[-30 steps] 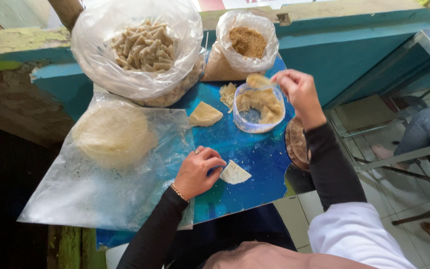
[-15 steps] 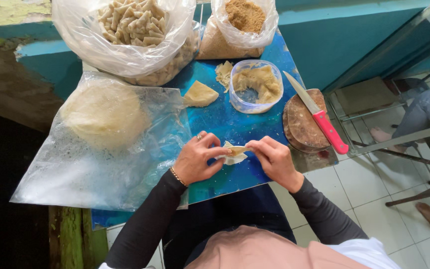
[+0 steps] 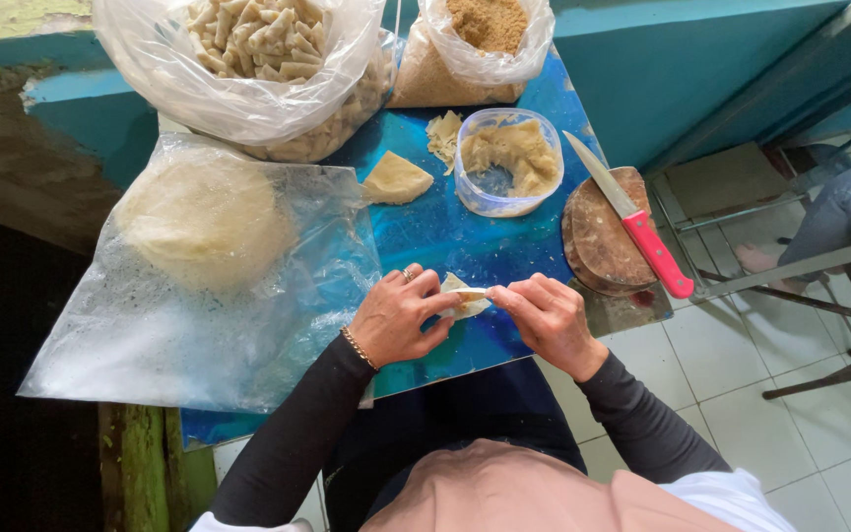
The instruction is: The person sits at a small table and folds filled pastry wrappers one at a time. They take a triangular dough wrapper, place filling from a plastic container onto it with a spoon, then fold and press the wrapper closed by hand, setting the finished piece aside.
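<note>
On blue table [image 3: 465, 236], both hands [image 3: 401, 317] folding wrapper [image 3: 465, 296]

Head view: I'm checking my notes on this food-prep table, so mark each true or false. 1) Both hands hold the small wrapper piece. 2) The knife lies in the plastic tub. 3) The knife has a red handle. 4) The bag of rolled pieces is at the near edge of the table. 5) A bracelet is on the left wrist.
1) True: the left hand and right hand both pinch the small wrapper piece.
2) False: the knife lies across the round wooden board, beside the plastic tub.
3) True.
4) False: the bag of rolled pieces is at the far edge of the blue table.
5) True: the bracelet shows there.
</note>
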